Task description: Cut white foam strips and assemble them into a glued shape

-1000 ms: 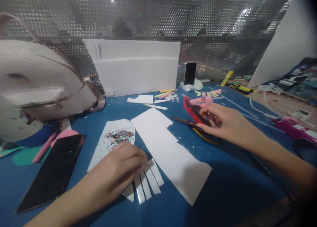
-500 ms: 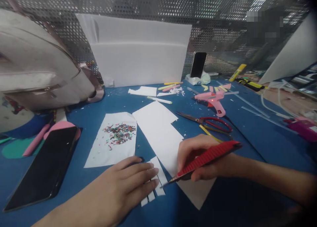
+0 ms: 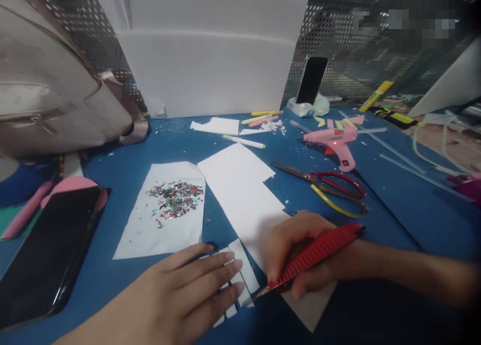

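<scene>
Grip, right hand (image 3: 295, 234): closed round the handle of a red knife (image 3: 319, 254), forefinger on its far side, thumb on its near side, pinching close to the blade.

Knife: one, held over the near part of a white sheet (image 3: 240, 194); long axis slanting, butt towards the far right, blade pointing left and towards the wearer, tip lowered at the near end of the rightmost strip. Contact of tip with strip cannot be told.

Right forearm: entering from the right, wrist bent little, knuckles uppermost.

Grip, left hand (image 3: 184, 295): palm down, fingers extended, slightly spread, laid across the white strips (image 3: 244, 270); forearm from the lower left.

Strips: several, side by side, partly hidden by the fingers.

Paper (image 3: 131, 239): one, left of the sheet, bearing a heap of coloured bits (image 3: 176, 199).

Scissors (image 3: 338, 184): one pair, red and yellow handles, right of the sheet, blades pointing left.

Glue gun (image 3: 334, 139): pink, beyond the scissors, nozzle left, red light showing.

Phone (image 3: 48, 254): black, flat, at left.

Bag (image 3: 56, 84): pale, far left.

Worktop (image 3: 387, 199): blue.
</scene>
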{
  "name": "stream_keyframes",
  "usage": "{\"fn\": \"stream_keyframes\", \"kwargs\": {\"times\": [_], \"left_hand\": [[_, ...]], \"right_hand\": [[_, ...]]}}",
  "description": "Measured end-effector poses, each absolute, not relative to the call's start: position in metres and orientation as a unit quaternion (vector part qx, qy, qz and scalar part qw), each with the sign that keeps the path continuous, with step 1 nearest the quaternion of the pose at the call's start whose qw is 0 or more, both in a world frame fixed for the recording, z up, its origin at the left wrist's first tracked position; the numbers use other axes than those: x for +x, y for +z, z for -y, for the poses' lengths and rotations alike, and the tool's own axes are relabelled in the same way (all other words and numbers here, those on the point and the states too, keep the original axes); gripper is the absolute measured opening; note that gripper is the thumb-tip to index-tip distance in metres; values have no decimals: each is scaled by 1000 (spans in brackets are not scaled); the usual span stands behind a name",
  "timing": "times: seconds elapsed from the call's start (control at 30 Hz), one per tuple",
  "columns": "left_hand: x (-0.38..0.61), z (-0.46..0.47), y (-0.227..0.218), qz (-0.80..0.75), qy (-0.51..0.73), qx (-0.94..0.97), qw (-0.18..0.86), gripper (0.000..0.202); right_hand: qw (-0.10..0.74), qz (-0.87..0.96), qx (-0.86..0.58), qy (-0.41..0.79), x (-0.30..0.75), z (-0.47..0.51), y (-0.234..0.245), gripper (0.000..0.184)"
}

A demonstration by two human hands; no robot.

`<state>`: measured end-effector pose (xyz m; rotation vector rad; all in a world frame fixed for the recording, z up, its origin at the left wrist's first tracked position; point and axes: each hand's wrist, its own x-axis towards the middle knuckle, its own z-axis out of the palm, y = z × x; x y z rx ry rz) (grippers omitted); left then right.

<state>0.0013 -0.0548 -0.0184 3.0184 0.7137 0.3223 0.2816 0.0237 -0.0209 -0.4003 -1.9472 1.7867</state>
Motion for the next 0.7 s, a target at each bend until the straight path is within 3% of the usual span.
{"fn": "stream_keyframes", "kwargs": {"times": [0.7], "left_hand": [[2, 55, -18, -233, 123, 964, 22, 48]], "right_hand": [[229, 723, -147, 636, 285, -23, -21, 30]]}}
